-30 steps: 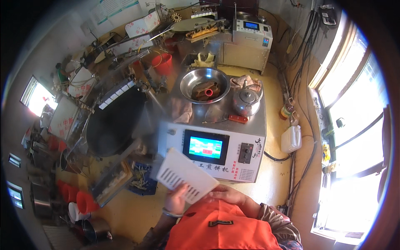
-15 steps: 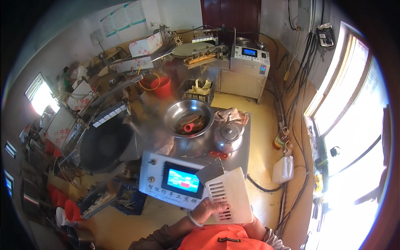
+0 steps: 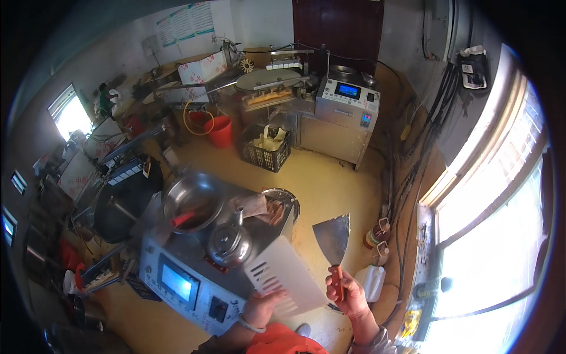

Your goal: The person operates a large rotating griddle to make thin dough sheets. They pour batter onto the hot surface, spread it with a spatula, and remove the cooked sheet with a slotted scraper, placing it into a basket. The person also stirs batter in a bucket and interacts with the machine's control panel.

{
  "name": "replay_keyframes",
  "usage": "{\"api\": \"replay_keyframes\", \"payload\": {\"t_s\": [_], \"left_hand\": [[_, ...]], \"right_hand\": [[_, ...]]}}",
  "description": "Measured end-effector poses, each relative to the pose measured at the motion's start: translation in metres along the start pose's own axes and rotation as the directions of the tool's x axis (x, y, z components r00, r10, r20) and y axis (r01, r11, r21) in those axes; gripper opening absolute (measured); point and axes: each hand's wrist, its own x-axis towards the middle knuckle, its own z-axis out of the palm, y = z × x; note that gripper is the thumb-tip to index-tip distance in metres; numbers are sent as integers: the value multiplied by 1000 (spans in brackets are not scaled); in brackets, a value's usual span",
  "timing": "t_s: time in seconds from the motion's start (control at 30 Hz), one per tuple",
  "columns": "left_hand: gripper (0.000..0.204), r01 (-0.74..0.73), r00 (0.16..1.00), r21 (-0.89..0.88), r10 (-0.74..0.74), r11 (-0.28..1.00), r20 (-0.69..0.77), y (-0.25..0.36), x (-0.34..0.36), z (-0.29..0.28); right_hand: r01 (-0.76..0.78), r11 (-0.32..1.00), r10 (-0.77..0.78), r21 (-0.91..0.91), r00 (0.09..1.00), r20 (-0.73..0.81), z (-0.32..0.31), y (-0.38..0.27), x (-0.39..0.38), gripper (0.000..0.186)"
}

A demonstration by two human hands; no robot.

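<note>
My left hand (image 3: 263, 308), a bracelet at its wrist, is closed on a flat white slotted board (image 3: 298, 277) held at a tilt, with several slots along its left side. To its right, my right hand (image 3: 354, 297) grips the orange-red handle of a scraper (image 3: 333, 237), whose wide dark blade points up. The scraper and board are apart. Beyond my left hand, a steel kettle (image 3: 229, 242) stands on a metal machine top beside a steel bowl (image 3: 193, 202) with a red-handled tool in it. The machine's front panel (image 3: 154, 259) carries a lit screen.
Crumpled cloths (image 3: 252, 205) lie behind the kettle. On the floor are a black crate (image 3: 268, 154), a red bucket (image 3: 219, 131) and a white jug (image 3: 371, 282). Another machine (image 3: 348, 97) stands at the back, a round dark griddle (image 3: 127, 206) at the left. Cables run along the right wall.
My view has turned to the right, so the machine now sits further left. The scraper, earlier partly behind the board, is now raised apart from it in my right hand.
</note>
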Motion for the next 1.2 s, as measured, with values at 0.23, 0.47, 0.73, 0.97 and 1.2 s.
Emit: {"api": "replay_keyframes", "payload": {"t_s": [0.23,0.47,0.73,0.97,1.2], "left_hand": [[24,-159,965,-24,150,987,-217,2,96,44],[29,-82,996,-241,71,967,-51,-18,254,101],[35,-30,999,-170,36,985,36,-32,445,138],[22,-201,940,-212,128,956,-315,12,605,183],[13,-425,808,-70,344,903,-478,83,731,176]], "right_hand": [[70,978,-87,-195,993,-84,-47,-99,101,37],[-91,957,51,-277,987,-151,-68,-174,186,32],[-395,906,418,-153,894,161,-124,-215,372,32],[-689,630,777,-359,559,291,-155,-337,546,43],[-447,665,663,-598,721,198,-169,-437,728,35]]}}
